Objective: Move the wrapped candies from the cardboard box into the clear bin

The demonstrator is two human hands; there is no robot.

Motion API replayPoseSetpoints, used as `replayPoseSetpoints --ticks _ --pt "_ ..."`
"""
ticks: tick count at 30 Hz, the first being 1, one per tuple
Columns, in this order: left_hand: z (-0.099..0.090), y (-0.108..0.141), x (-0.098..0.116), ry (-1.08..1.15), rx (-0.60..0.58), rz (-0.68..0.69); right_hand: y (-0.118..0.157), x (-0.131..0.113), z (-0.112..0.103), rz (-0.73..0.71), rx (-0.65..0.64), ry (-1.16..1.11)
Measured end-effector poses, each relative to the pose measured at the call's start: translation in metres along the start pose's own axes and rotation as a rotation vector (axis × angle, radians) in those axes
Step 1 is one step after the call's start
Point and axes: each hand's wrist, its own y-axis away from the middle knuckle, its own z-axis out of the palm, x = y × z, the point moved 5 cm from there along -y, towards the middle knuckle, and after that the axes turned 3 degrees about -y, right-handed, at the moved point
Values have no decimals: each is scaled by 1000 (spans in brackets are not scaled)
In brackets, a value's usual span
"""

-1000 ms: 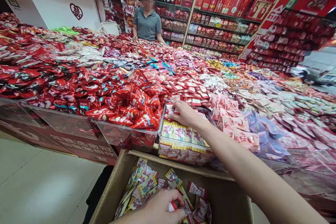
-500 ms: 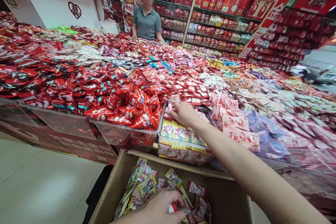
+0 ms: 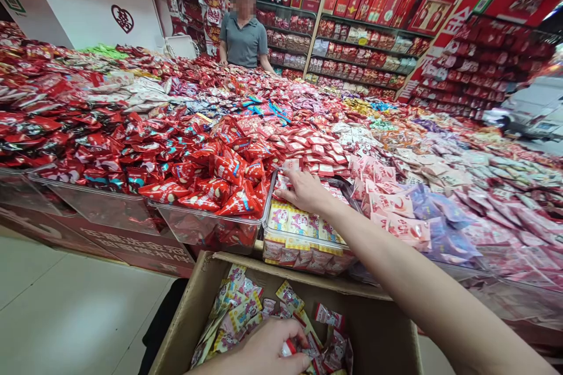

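Observation:
My left hand (image 3: pixel 275 343) is down inside a cardboard box (image 3: pixel 382 328), its fingers closed round a small red-and-white candy packet (image 3: pixel 288 347). Loose yellow, white and pink candy packets (image 3: pixel 246 310) lie around it in the box. Over a clear plastic bin (image 3: pixel 308 241), my right hand (image 3: pixel 303 190) rests on the packets, thumb and forefinger apart. Yellow-edged packets (image 3: pixel 299 222) stand in rows at the front of that bin. Behind the fingertips a pale pink packet (image 3: pixel 291 164) shows. The undersides of my right fingers are hidden.
Red snack packets (image 3: pixel 229 170) heap over the bins on the left. Pink pouches (image 3: pixel 396 205) and purple pouches (image 3: pixel 444 234) lie on the right. A person in a grey shirt (image 3: pixel 244 41) stands across the display. Shelves (image 3: pixel 365 17) of boxes and bottles line the back.
My right thumb and forefinger have parted slightly over the bin. My left hand stays in the box with the same packet. The view has shifted a little.

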Motion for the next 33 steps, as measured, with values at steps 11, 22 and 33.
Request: replayPoseSetpoints --ticks 11,22,33 --pt "-160 24 119 -299 507 519 -4 5 -12 -93 12 -170" --pt "-141 27 88 82 392 168 -5 27 -29 -43 79 -223" --pt "-146 12 98 741 924 408 122 -73 -44 -98 216 -1421"
